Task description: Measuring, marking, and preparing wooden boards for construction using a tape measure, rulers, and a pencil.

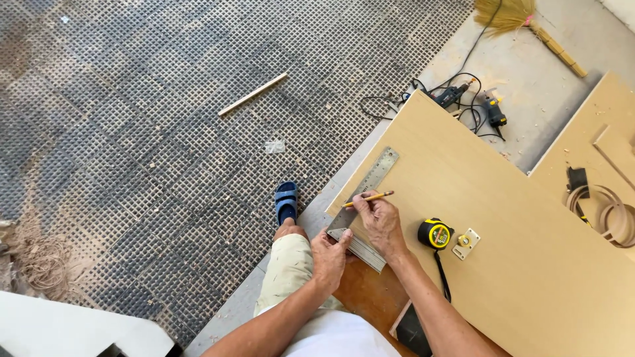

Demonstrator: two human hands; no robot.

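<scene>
Square slip is the main risk here. Left hand (329,256) is closed over the stock of the metal try square (360,210), pressing it against the near edge of the tan board (503,251); the steel blade runs up and away across the board corner. Right hand (380,221) pinches a yellow pencil (368,198), tip resting at the blade's edge, roughly mid-length.

Likely failure modes, judged from this pose:
- Stock sits right at the board corner, so only part of it bears on the edge — any sideways push from the pencil could pivot the blade and skew the line.
- Pencil is held flat and low; tip may ride away from the blade or snap.
- Board overhangs its support toward the mesh floor mat (152,132); leaning weight on the corner could shift it.
- Yellow tape measure (434,233) and small brass latch (465,243) lie just beside the right wrist — an elbow sweep could knock them across the board.

Foot in a blue sandal (286,201) rests on the floor below the corner.
</scene>
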